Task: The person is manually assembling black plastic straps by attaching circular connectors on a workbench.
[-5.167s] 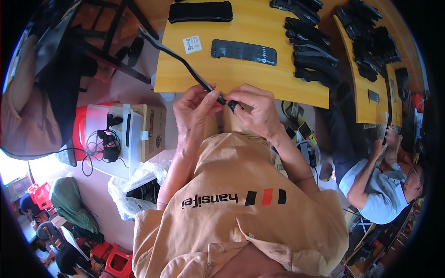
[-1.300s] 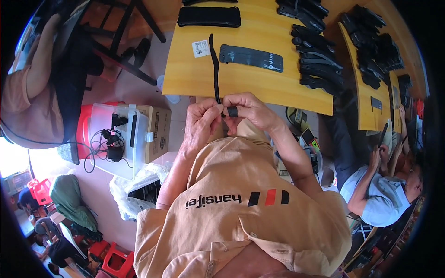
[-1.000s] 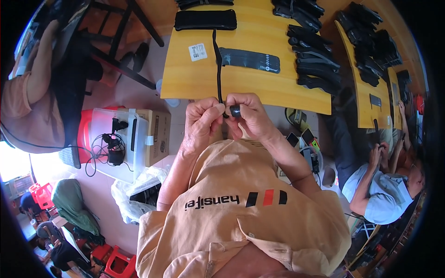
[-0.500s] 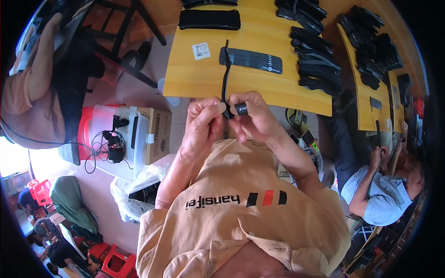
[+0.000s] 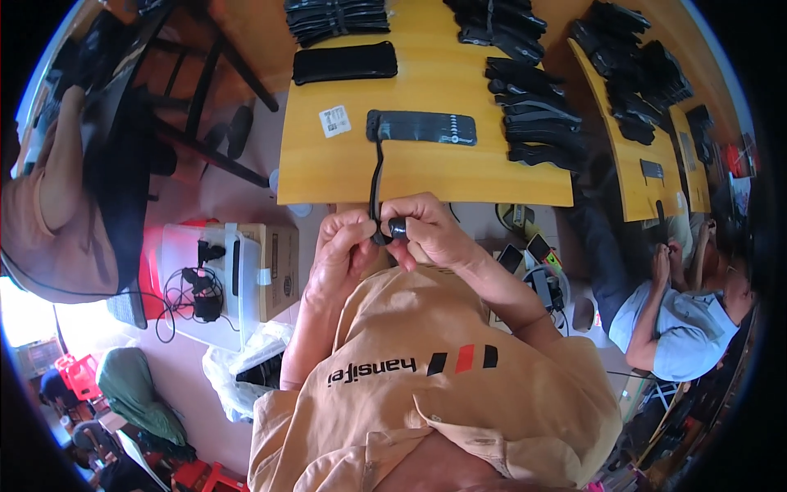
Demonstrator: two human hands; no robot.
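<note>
At the table's near edge, a narrow black strap runs from the tabletop down to my fingers. My left hand pinches its near end between thumb and fingers. Close beside it, my right hand is closed on the same end, with a black wrap around one finger. The very tip of the strap is hidden by the fingers. Beyond the strap's far end lies a flat dark strip with pale markings. A white printed label sits to its left.
On the yellow table, a black pouch-like piece and stacked black bundles lie at the back; more bundles line the right. A clear bin with cables stands left. Other people sit at both sides.
The table has shifted slightly down and left in view. Both hands stay closed together on the strap, whose far part has lowered toward the tabletop.
</note>
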